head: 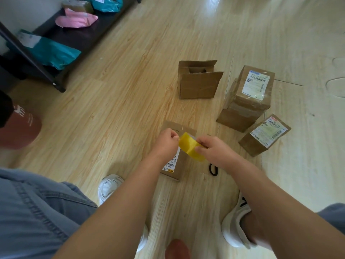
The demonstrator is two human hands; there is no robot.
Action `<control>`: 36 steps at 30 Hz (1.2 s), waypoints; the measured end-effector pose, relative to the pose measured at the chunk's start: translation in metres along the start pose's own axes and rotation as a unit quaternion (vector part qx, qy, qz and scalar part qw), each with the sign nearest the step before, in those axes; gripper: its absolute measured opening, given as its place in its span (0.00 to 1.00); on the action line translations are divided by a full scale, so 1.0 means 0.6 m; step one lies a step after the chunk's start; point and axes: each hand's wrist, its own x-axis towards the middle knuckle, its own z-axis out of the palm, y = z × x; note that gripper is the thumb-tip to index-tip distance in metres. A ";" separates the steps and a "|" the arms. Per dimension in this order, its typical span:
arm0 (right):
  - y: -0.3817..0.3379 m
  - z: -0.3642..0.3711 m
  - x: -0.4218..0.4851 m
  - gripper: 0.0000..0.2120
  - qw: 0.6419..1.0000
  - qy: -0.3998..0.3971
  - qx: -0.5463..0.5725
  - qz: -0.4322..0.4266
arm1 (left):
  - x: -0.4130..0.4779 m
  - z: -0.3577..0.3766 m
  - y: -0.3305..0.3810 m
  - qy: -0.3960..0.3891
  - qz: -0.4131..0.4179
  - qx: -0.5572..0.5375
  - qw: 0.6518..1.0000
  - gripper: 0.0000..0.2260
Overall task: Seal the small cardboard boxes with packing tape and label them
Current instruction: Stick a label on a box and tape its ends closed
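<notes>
Yellow tape [189, 146] is pinched by fingers of the left hand [166, 142] and right hand [214, 151], an open box [197, 85] lying at twelve o'clock

Nearer than the open box [198, 85], a white box label [170, 164] shows a barcode and digits like 2520. Right of the open box, a farther box label [256, 85] and a nearer box label [268, 130] are unreadable.

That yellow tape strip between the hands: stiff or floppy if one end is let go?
Probably floppy: the tape strip sags and creases between the left hand and right hand. Thin film, so likely very light; it may curl and stick to itself.
</notes>
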 end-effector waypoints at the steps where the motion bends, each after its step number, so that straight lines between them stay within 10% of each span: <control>1: 0.001 0.002 0.002 0.06 1.000 0.001 -0.005 0.003 | 0.000 0.000 -0.005 -0.005 -0.012 -0.021 1.000 0.06; 13: 0.012 0.004 0.008 0.12 0.999 -0.016 0.002 0.046 | -0.005 -0.003 -0.020 -0.033 -0.101 -0.293 0.950 0.06; 27: -0.007 0.001 0.012 0.08 0.993 -0.096 0.051 0.046 | 0.001 -0.023 -0.011 0.117 -0.093 -0.310 0.939 0.16; 36: 0.016 -0.017 0.027 0.28 0.990 -0.025 0.051 0.129 | 0.035 -0.048 0.008 0.174 -0.090 -0.356 0.914 0.12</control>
